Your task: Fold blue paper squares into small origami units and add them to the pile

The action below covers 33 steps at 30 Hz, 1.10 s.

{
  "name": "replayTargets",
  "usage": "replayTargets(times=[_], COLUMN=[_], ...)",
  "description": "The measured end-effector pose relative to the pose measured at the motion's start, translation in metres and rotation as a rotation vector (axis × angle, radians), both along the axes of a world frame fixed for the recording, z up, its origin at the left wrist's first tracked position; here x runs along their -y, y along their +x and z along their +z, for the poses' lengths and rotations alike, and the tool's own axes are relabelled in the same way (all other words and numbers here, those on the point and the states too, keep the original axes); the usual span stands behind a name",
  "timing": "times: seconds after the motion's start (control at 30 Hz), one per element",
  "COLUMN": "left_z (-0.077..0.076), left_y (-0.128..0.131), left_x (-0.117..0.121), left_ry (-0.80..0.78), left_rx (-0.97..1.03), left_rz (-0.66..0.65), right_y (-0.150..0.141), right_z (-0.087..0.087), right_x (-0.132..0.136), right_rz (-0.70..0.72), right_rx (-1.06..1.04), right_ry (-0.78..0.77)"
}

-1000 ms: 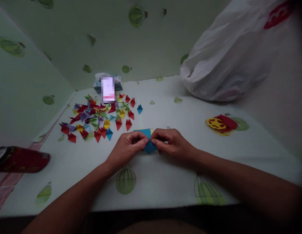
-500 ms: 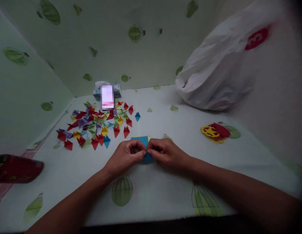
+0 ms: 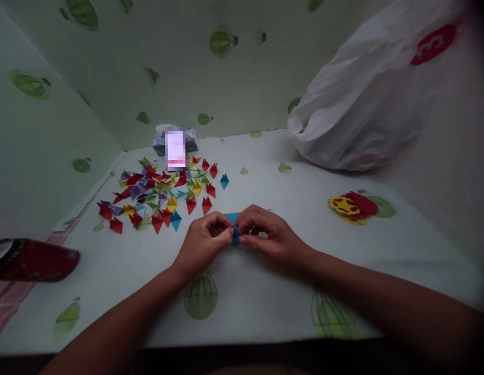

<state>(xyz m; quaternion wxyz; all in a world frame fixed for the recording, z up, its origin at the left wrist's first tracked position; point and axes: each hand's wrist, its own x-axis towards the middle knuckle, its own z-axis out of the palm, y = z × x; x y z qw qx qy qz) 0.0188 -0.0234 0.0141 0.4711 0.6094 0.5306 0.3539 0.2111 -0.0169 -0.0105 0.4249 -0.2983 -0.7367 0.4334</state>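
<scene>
A small piece of blue paper (image 3: 236,237) is between my two hands at the middle of the table. My left hand (image 3: 211,234) pinches its left side between thumb and bent fingers. From the other side, my right hand (image 3: 263,232) is closed at the right edge with curled fingers and thumb. Behind the fingertips lies a flat blue sheet (image 3: 231,216) with a thin yellow edge; the hands hide most of it. Folds in the held paper are too covered to make out. Many folded paper pieces (image 3: 156,192) in several colours are spread beyond my left hand.
A lit phone (image 3: 175,149) leans on a tissue box (image 3: 192,140) at the back. A red can (image 3: 37,260) lies at the left. On the right are yellow and red paper cut-outs (image 3: 349,207) and a big white plastic bag (image 3: 355,114) by the wall.
The view has shifted slightly. My right hand's fingers have lifted and opened a little around the blue paper. Less of the blue paper shows below the fingertips; my left hand keeps its pinch.
</scene>
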Motion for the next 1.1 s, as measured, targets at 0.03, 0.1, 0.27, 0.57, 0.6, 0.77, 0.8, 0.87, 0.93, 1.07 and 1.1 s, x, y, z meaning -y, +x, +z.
replayTargets(times=[0.03,0.1,0.27,0.57,0.6,0.77,0.8,0.87,0.93,1.07,1.1], left_z=[-0.0002,-0.0006,-0.0009,-0.0022,-0.0025,-0.0058,-0.0066,-0.0079,-0.0085,-0.0076,-0.0072], left_y=[0.0006,0.0015,0.0021,0.0012,0.0014,0.0012,0.001,0.0004,0.0,0.0002,0.0006], left_x=[0.0005,0.0019,0.0066,0.0078,0.0077,0.0067,0.0066,0.0064,0.0063,0.0064,0.0064], left_ry=[-0.013,-0.034,-0.04,-0.039,-0.043,-0.04,-0.04,-0.041,-0.038,-0.027,-0.032], left_rx=[0.013,0.041,0.107,0.198,0.209,0.23,0.23,0.225,0.211,0.202,0.21], left_rz=[0.002,-0.001,-0.019,-0.028,-0.028,-0.03,-0.032,-0.036,-0.038,-0.048,-0.05], right_y=[-0.0003,-0.0011,-0.0026,-0.004,-0.0039,-0.003,-0.0029,-0.0029,-0.003,-0.0032,-0.0034], right_z=[-0.0006,-0.0009,0.0012,0.002,0.0018,0.0005,0.0003,0.0,-0.0003,-0.0008,-0.0008], right_x=[0.0006,0.002,0.0052,0.0067,0.0066,0.0062,0.0062,0.0062,0.0064,0.007,0.0072], right_rz=[-0.005,-0.04,-0.085,-0.143,-0.147,-0.146,-0.146,-0.152,-0.158,-0.172,-0.18], right_rx=[0.014,0.044,0.075,0.073,0.076,0.096,0.1,0.108,0.114,0.12,0.121], right_ry=[0.034,0.061,0.024,0.046,0.05,0.106,0.114,0.12,0.127,0.169,0.179])
